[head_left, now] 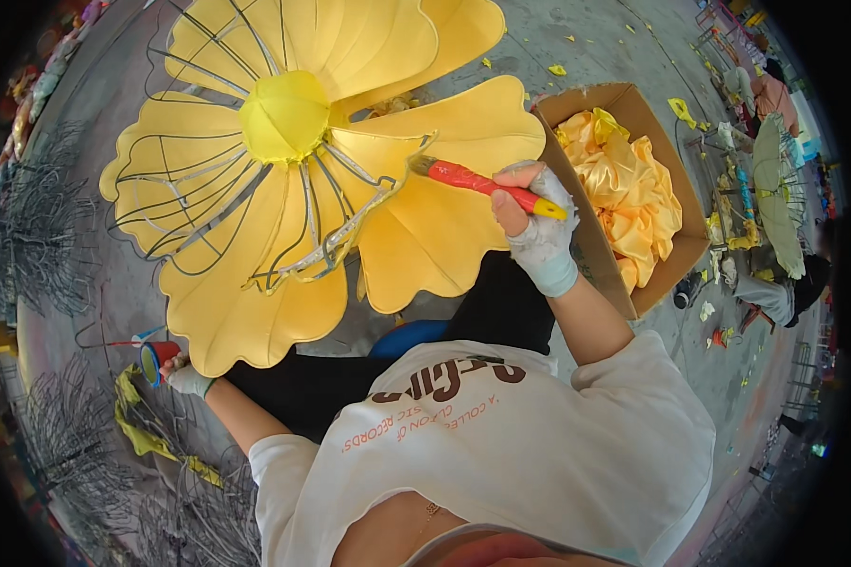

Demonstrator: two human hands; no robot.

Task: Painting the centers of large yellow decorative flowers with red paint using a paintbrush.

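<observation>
A large fabric flower on a wire frame spreads before me, its yellow petals [435, 241] around a bright yellow round centre [286, 115]. Bare dark wire loops [184, 180] show on its left and lower parts. My right hand [542, 222], in a whitish glove with thumb and fingertips bare, grips a paintbrush [473, 178] with a red, yellow-ended handle. The bristles are at the wire-edged rim of a petal; whether they touch is unclear. Low on the left, below the petals, my gloved left hand [189, 375] holds a small red cup [164, 352].
A cardboard box [619, 97] full of shiny yellow-orange fabric [624, 194] stands right of the flower. Bundles of dark wire frames [38, 231] lie at the left, with yellow cloth strips [142, 430] nearby. Other people [775, 293] sit at the far right among scattered yellow scraps.
</observation>
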